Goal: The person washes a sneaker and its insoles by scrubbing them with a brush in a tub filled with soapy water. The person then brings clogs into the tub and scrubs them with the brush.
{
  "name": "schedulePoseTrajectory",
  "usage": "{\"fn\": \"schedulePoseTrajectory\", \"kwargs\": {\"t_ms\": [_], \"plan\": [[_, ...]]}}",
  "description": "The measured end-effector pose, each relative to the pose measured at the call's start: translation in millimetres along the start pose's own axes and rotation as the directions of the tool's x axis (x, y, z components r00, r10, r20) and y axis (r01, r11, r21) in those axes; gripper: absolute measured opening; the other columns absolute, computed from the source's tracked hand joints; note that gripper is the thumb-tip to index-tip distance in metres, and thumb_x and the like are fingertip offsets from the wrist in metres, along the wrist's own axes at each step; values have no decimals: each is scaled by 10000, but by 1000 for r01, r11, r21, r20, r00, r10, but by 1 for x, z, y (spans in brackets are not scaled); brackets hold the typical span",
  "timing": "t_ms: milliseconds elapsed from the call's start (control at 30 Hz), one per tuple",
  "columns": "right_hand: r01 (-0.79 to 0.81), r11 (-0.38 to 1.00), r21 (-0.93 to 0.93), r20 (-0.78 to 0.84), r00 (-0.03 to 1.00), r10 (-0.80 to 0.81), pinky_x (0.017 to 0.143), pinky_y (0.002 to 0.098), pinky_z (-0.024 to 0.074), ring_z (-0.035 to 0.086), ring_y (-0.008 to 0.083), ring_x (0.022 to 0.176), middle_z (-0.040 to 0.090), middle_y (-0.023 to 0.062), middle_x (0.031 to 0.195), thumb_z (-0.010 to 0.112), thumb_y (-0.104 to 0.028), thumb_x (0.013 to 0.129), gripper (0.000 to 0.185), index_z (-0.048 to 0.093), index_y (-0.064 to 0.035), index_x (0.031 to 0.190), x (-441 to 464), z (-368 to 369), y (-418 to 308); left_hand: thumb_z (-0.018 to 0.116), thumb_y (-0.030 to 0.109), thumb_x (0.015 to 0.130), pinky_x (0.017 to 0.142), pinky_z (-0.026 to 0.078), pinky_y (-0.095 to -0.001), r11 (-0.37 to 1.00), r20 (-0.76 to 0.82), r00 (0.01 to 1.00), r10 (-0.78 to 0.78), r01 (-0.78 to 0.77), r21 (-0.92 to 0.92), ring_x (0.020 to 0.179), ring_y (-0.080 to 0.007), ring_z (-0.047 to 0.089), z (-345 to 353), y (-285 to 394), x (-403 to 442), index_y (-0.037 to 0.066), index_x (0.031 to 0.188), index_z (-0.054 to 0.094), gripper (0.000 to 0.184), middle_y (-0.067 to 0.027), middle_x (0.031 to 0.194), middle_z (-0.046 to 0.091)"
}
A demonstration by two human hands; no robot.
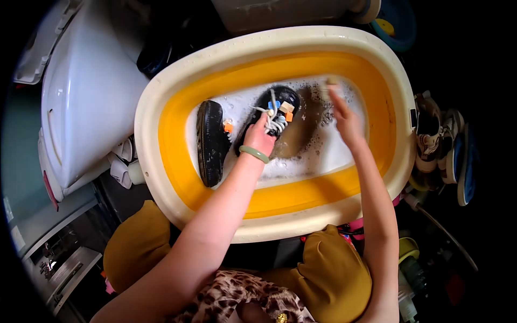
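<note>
My left hand (259,138), with a green bangle at the wrist, grips a black shoe (285,95) by its laced upper. White laces (276,125) and small blue, tan and orange block ornaments sit on this shoe. To its left, a second black shoe (210,142) lies on its side, sole outward, an orange block showing beside it. My right hand (347,121) is raised over the right part of the basin, smeared by motion. At its fingertips is a small tan thing that looks like a brush (332,81), also blurred.
The yellow basin with a cream rim (153,177) holds foamy, brownish water (301,137). Several other shoes (439,140) stand to its right. On the left is a large white fixture (89,102). My knees (336,269) are against the near side.
</note>
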State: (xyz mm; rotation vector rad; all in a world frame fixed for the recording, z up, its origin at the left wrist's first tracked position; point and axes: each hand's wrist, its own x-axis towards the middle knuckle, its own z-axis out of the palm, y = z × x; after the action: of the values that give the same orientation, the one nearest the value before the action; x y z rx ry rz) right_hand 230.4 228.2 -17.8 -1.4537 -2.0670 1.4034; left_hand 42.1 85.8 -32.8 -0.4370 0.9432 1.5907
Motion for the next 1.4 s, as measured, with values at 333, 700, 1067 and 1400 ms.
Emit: {"fn": "schedulePoseTrajectory", "kwargs": {"t_ms": [333, 700, 1067, 1400], "plan": [[-97, 988, -118, 186, 975, 118, 742, 395, 486, 619, 370, 816, 626, 228, 931, 530, -142, 880, 516, 381, -278, 1355, -83, 14, -47, 572, 256, 880, 968, 400, -383, 990, 144, 990, -3, 23, -142, 1071, -246, 530, 6, 4, 7, 30, 1190, 505, 388, -103, 1174, 557], [304, 903, -304, 199, 947, -252, 574, 452, 476, 592, 385, 641, 621, 191, 751, 479, -264, 903, 373, 475, -289, 1275, -29, 52, -71, 523, 122, 889, 850, 450, -390, 997, -57, 995, -81, 80, -6, 971, -211, 545, 7, -17, 12, 4, 1082, 540, 226, -103, 1069, 573], [300, 883, -361, 217, 948, -234, 555, 442, 467, 593, 376, 630, 612, 199, 743, 500, -209, 888, 399, 473, -298, 1277, -40, 46, -63, 514, 110, 875, 752, 468, -407, 992, -58, 996, -67, 73, 100, 924, -205, 559, 8, -21, 11, 32, 1033, 545, 179, -86, 1040, 564], [365, 850, -380, 250, 925, -285, 532, 457, 461, 594, 361, 596, 603, 190, 680, 516, -217, 868, 403, 484, -298, 1262, -26, 57, -65, 446, 173, 926, 922, 407, -400, 982, -145, 983, -114, 134, 135, 1065, -218, 512, -3, -12, 12, 46, 1151, 514, 268, -95, 1148, 550]]}}
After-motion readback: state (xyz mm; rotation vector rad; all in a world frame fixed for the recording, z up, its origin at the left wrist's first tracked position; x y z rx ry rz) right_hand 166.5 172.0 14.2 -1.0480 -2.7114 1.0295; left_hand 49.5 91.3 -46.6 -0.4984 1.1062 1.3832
